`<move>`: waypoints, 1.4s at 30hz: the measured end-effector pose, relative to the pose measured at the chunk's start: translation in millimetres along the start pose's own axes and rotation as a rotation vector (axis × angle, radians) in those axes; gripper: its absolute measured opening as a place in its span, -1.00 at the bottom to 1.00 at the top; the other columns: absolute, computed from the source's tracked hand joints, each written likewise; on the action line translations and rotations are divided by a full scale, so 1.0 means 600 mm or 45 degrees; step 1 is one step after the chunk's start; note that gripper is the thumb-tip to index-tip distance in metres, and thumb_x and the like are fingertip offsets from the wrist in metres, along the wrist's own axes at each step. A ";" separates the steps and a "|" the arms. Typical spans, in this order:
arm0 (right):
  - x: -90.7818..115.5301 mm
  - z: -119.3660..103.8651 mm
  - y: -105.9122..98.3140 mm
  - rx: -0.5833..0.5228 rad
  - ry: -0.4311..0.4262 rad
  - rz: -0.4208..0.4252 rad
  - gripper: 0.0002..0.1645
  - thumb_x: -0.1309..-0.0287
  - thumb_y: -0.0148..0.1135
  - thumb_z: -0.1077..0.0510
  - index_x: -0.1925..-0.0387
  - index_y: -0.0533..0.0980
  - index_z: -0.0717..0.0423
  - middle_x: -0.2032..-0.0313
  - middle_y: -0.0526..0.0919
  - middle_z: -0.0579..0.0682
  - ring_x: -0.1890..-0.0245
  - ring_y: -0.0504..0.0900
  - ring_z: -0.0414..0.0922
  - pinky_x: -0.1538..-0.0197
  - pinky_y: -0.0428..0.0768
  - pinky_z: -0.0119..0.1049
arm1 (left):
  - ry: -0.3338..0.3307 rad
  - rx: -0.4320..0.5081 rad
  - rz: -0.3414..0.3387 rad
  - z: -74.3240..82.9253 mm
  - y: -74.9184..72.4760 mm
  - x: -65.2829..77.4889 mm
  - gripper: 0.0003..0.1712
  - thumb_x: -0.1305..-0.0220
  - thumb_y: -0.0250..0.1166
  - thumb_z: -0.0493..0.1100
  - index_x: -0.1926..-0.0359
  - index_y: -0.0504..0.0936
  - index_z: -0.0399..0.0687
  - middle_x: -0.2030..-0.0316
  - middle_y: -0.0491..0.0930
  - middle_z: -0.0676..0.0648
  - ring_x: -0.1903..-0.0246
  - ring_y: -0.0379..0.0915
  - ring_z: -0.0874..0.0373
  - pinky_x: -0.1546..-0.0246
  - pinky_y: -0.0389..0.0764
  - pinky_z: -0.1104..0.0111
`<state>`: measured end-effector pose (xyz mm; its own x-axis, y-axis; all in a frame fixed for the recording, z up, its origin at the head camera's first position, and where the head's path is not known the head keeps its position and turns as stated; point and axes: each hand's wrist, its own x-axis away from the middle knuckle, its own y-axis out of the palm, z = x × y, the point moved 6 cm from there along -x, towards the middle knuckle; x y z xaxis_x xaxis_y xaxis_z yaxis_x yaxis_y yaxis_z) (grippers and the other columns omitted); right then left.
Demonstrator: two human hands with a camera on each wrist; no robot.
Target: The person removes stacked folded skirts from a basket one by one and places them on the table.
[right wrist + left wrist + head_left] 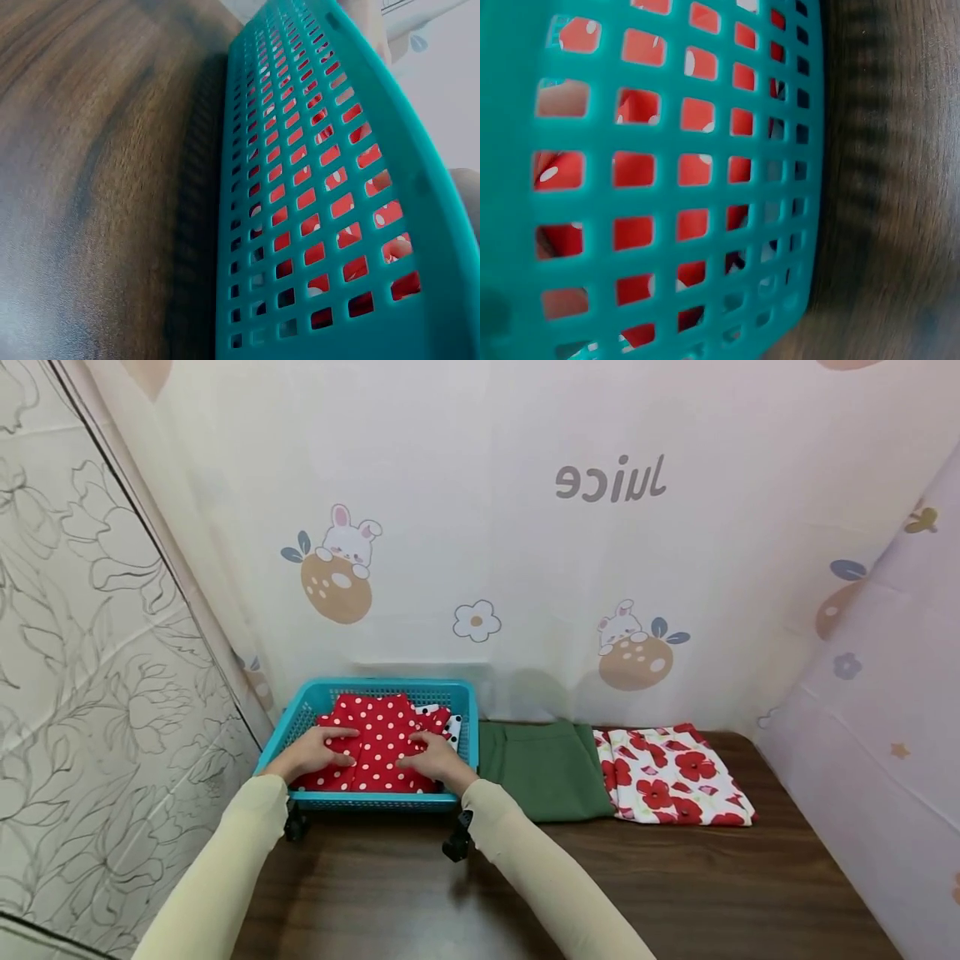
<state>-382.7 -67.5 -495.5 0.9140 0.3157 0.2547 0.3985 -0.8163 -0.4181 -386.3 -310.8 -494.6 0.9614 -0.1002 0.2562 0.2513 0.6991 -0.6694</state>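
Note:
A red garment with white polka dots [381, 739] lies folded in a blue-green plastic basket [375, 802] on the table. My left hand [315, 753] reaches over the basket's left side and rests on the garment, thumb and forefinger spread apart. From the right, my right hand [438, 758] touches the same garment with its fingers extended. White cloth with black dots [454, 728] shows under the red one at the basket's right. Both wrist views look at the basket's perforated wall [300, 180], with red cloth visible through the holes; the hands are mostly hidden there.
Right of the basket lies a folded green cloth [551, 772]. Beside it is a folded white cloth with red flowers [675, 777]. The dark wooden table [360, 893] extends in front. Printed curtains [480, 527] hang behind and at both sides.

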 end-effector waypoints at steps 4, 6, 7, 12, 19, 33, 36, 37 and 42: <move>-0.004 0.003 0.003 0.045 0.022 -0.023 -0.17 -0.05 0.57 0.07 -0.35 0.44 0.06 -0.23 0.50 0.14 -0.20 0.46 0.05 -0.04 0.73 -0.02 | -0.005 0.023 -0.011 -0.003 0.009 -0.004 -0.05 -0.06 0.61 -0.07 -0.47 0.42 0.05 -0.41 0.21 -0.38 -0.38 0.10 -0.39 -0.01 0.73 0.03; -0.007 0.004 0.005 0.055 0.020 -0.032 -0.16 -0.04 0.58 0.10 -0.35 0.43 0.07 -0.22 0.50 0.14 -0.20 0.46 0.06 -0.03 0.74 -0.02 | -0.003 0.018 -0.012 -0.004 0.011 -0.005 -0.06 -0.05 0.61 -0.10 -0.47 0.42 0.04 -0.41 0.21 -0.39 -0.37 0.10 -0.40 0.00 0.74 0.04; -0.008 0.004 0.006 0.067 0.013 -0.032 -0.16 -0.03 0.58 0.12 -0.34 0.44 0.07 -0.21 0.50 0.14 -0.20 0.46 0.06 -0.02 0.75 -0.03 | -0.001 0.012 -0.005 -0.005 0.011 -0.005 -0.06 -0.05 0.62 -0.12 -0.46 0.43 0.03 -0.40 0.22 -0.38 -0.37 0.11 -0.39 0.01 0.74 0.04; -0.011 0.005 0.007 0.110 -0.007 0.020 -0.22 0.00 0.60 0.20 -0.28 0.49 0.12 -0.18 0.52 0.14 -0.18 0.47 0.05 0.03 0.77 -0.09 | 0.020 -0.022 0.038 -0.008 0.009 -0.009 -0.12 -0.04 0.62 -0.17 -0.41 0.47 -0.04 -0.37 0.25 -0.38 -0.35 0.15 -0.39 0.02 0.75 0.02; -0.005 0.000 -0.004 0.063 0.018 0.119 -0.29 -0.04 0.58 0.20 -0.24 0.52 0.16 -0.13 0.55 0.14 -0.12 0.51 0.03 0.10 0.78 -0.10 | -0.001 -0.066 0.135 0.000 -0.001 -0.004 -0.13 -0.06 0.60 -0.20 -0.41 0.47 -0.07 -0.40 0.24 -0.41 -0.36 0.13 -0.40 0.01 0.73 -0.04; -0.003 -0.021 -0.034 -0.101 -0.117 0.272 -0.33 -0.09 0.49 0.29 -0.28 0.59 0.03 -0.22 0.54 0.13 -0.18 0.52 0.07 0.10 0.79 -0.10 | 0.040 -0.059 0.233 0.047 -0.041 0.018 -0.05 -0.10 0.58 -0.19 -0.50 0.36 -0.07 -0.42 0.21 -0.42 -0.36 0.14 -0.38 -0.02 0.72 -0.05; 0.000 -0.038 -0.051 -0.120 -0.147 0.280 -0.36 -0.12 0.44 0.30 -0.28 0.60 -0.01 -0.24 0.52 0.11 -0.17 0.51 0.07 0.11 0.79 -0.11 | 0.079 -0.056 0.264 0.066 -0.054 0.027 -0.03 -0.10 0.57 -0.18 -0.52 0.35 -0.05 -0.40 0.23 -0.41 -0.34 0.18 -0.36 -0.04 0.71 -0.06; 0.002 -0.044 -0.058 -0.119 -0.157 0.278 -0.35 -0.13 0.43 0.29 -0.29 0.59 -0.03 -0.26 0.51 0.11 -0.17 0.51 0.07 0.11 0.78 -0.11 | 0.090 -0.049 0.273 0.074 -0.059 0.030 -0.02 -0.11 0.57 -0.18 -0.53 0.33 -0.04 -0.40 0.23 -0.42 -0.34 0.18 -0.37 -0.05 0.70 -0.07; 0.013 -0.062 -0.104 -0.086 -0.238 0.199 -0.37 -0.23 0.40 0.19 -0.34 0.55 -0.05 -0.28 0.48 0.10 -0.12 0.55 0.04 0.08 0.77 -0.16 | 0.122 -0.017 0.305 0.110 -0.074 0.048 0.02 -0.10 0.58 -0.11 -0.55 0.31 0.07 -0.41 0.23 -0.38 -0.31 0.26 -0.32 -0.05 0.71 -0.03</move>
<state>-403.6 -32.1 -434.9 0.9648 0.2618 0.0230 0.2508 -0.8909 -0.3788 -377.3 -298.1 -411.6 0.9998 0.0001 0.0223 0.0158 0.7016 -0.7124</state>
